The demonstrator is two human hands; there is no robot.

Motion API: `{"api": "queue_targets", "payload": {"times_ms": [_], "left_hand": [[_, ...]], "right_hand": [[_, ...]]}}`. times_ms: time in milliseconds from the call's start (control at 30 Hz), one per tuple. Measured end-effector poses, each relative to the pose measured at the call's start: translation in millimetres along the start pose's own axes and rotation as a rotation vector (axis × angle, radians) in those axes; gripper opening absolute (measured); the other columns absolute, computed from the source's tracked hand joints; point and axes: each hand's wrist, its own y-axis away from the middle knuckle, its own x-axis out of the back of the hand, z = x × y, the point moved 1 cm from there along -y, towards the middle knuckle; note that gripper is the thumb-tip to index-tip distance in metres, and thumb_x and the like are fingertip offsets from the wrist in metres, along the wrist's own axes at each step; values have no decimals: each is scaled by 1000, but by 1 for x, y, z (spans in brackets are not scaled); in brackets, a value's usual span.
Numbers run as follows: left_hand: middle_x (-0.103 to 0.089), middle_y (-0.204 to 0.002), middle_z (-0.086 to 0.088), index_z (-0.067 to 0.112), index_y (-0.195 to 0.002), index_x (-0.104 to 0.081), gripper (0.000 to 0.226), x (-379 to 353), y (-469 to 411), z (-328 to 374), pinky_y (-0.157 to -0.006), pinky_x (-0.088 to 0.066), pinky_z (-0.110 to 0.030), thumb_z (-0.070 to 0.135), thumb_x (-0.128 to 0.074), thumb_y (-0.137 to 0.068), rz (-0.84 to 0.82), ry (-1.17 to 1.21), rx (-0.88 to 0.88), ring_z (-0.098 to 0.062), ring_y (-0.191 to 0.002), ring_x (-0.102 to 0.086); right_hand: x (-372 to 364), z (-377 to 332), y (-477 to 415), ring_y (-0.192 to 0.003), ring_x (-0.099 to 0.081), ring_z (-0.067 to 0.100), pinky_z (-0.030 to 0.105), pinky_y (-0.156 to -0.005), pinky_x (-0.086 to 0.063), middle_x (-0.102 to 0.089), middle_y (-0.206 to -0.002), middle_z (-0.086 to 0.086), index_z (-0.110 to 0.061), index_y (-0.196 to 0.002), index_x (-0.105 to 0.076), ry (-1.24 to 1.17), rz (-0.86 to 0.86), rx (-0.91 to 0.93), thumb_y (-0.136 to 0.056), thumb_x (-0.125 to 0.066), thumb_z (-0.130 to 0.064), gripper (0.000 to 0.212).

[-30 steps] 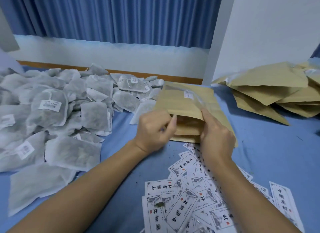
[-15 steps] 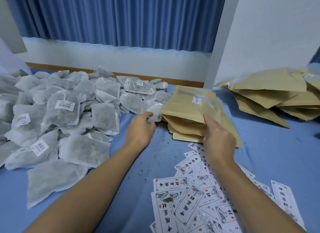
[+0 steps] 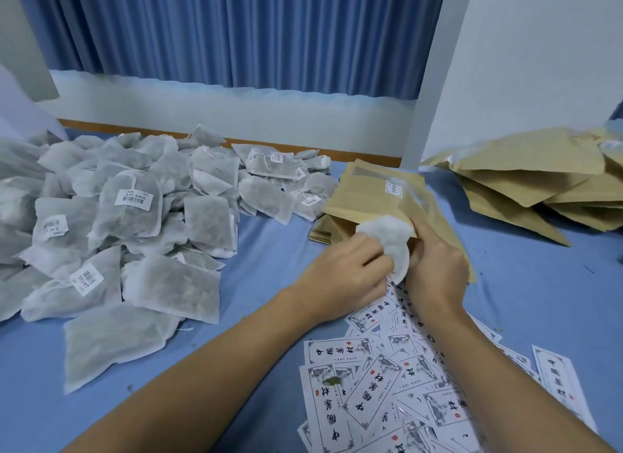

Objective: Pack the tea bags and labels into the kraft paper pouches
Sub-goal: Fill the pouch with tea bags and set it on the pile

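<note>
At nine o'clock, spread over the blue cloth [image 3: 266,246], a loose heap of tea bags [image 3: 128,223], grey-white, some bearing barcode stickers and thin strings. At twelve o'clock, behind it all, a pleated blue curtain [image 3: 236,30] above a pale wall strip. Just right of centre, toward four o'clock, the left hand [image 3: 347,277], fingers curled round a white tea bag [image 3: 391,240], pinching its lower edge, the bag's upper part tucked into the mouth of a kraft pouch [image 3: 374,196]. Pouch tilted, a small white sticker near its top, lying over a flat stack of pouches [image 3: 320,231] that peeks out at its left corner. Touching the tea bag's right side, the right hand [image 3: 438,270], fingers bent onto the pouch's lip, gripping it and holding the mouth apart. Below both hands, from five to six o'clock, a scatter of printed labels [image 3: 387,392], white with black characters and small red seals, overlapping one another, partly under the right forearm. At two to three o'clock, well apart from the hands, a pile of kraft pouches [image 3: 526,179] against the white wall [image 3: 522,64].
</note>
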Motion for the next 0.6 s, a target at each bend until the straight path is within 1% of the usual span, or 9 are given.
{"api": "queue_targets", "payload": {"times_ms": [100, 167, 233, 333, 433, 467, 533, 567, 600], "left_hand": [[-57, -79, -14, 1, -77, -63, 4, -9, 1, 4, -55, -42, -38, 0, -66, -81, -157, -33, 46, -29, -70, -51], [-58, -86, -14, 3, -85, -63, 8, -16, 1, 2, -53, -41, -35, 0, -68, -79, -246, -38, 145, -30, -81, -55], [-57, -96, -13, 5, -98, -62, 20, -24, -2, -2, -60, -48, -38, -1, -70, -80, -315, -55, 248, -31, -93, -54], [-56, -101, -11, 9, -108, -61, 26, -33, -13, -10, -66, -51, -42, 0, -66, -84, -292, -56, 371, -31, -94, -53], [-54, -118, -7, 16, -121, -57, 33, -47, -34, -16, -69, -46, -37, 6, -58, -89, -324, -44, 513, -28, -103, -50], [-55, -122, -7, 18, -123, -57, 37, -55, -42, -17, -69, -44, -36, 5, -55, -89, -371, -45, 565, -29, -106, -51], [-60, -120, -11, 19, -122, -58, 34, -67, -58, -21, -72, -39, -34, 10, -52, -90, -506, -17, 681, -33, -109, -55], [-61, -117, -10, 19, -121, -58, 29, -70, -65, -25, -76, -37, -31, 14, -51, -93, -591, 4, 712, -33, -111, -56], [-60, -115, -5, 22, -118, -57, 23, -74, -70, -31, -82, -35, -29, 19, -48, -97, -662, 11, 687, -31, -116, -54]], "right_hand": [[1, 1, -1, -65, -53, 39, 45, -63, -51, -58, -67, 15, -35, -131, -64, -45, 3, -39, -91, -49, -6, 51], [2, 1, -1, -66, -52, 39, 44, -65, -51, -60, -70, 19, -35, -135, -61, -78, 18, -27, -93, -50, -2, 54], [3, 1, -1, -65, -52, 38, 44, -65, -50, -61, -70, 18, -31, -136, -62, -87, 34, -3, -93, -51, 0, 54], [3, 1, -1, -61, -49, 36, 43, -61, -49, -62, -70, 17, -25, -133, -64, -62, 50, 41, -90, -54, 4, 53], [2, 5, -4, -60, -44, 31, 40, -60, -46, -58, -68, 13, -25, -136, -63, -80, 54, 51, -88, -54, 6, 58], [3, 6, -5, -61, -42, 29, 38, -60, -44, -53, -67, 9, -25, -138, -61, -101, 54, 61, -87, -53, 7, 61], [5, 7, -3, -60, -39, 25, 36, -59, -43, -45, -67, 2, -24, -139, -61, -154, 79, 116, -86, -54, 10, 63], [5, 6, -1, -60, -42, 25, 36, -58, -45, -49, -68, 2, -22, -138, -62, -179, 95, 157, -85, -55, 11, 63], [5, 4, 2, -60, -48, 28, 37, -58, -48, -58, -72, 5, -19, -137, -63, -197, 106, 206, -84, -56, 13, 62]]}}
